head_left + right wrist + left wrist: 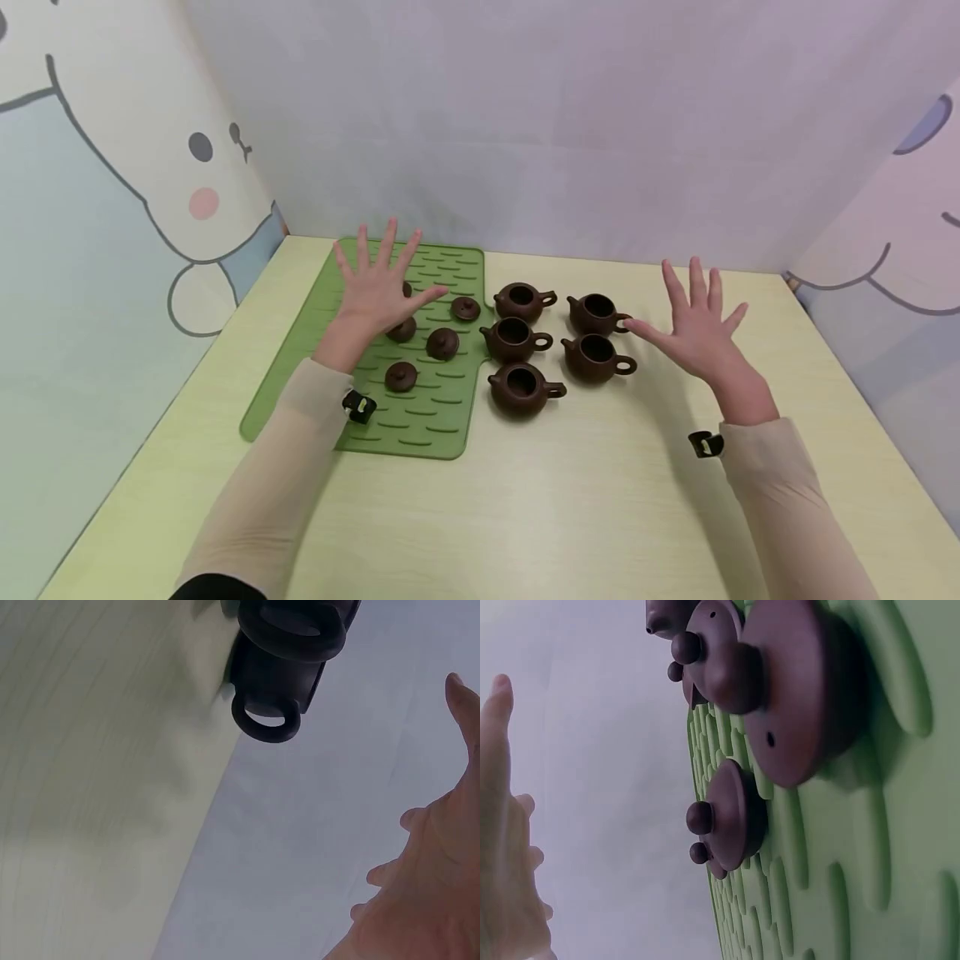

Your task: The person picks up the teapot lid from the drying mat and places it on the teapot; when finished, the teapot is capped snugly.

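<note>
My left hand [372, 293] is raised over the green mat [427, 433], fingers spread, holding nothing. Beneath and beside it lie several dark brown teapot lids, among them a front lid [401, 377] and a right-hand lid [465, 309]; the hand partly covers others. In the left wrist view a near lid [795, 697] shows its round knob and small hole. To the right of the mat stand several lidless brown teapots [517, 402] in two columns, handles pointing right. My right hand [699, 337], also spread and holding nothing, hovers right of them, its thumb overlapping a teapot handle [266, 733] in the head view.
The pale wooden table [570, 500] carries the mat on its left side. A whitish curtain-like backdrop [540, 125] rises behind, and side panels with cartoon drawings [112, 250] flank the table. Each sleeve has a small black device [360, 407] at the wrist.
</note>
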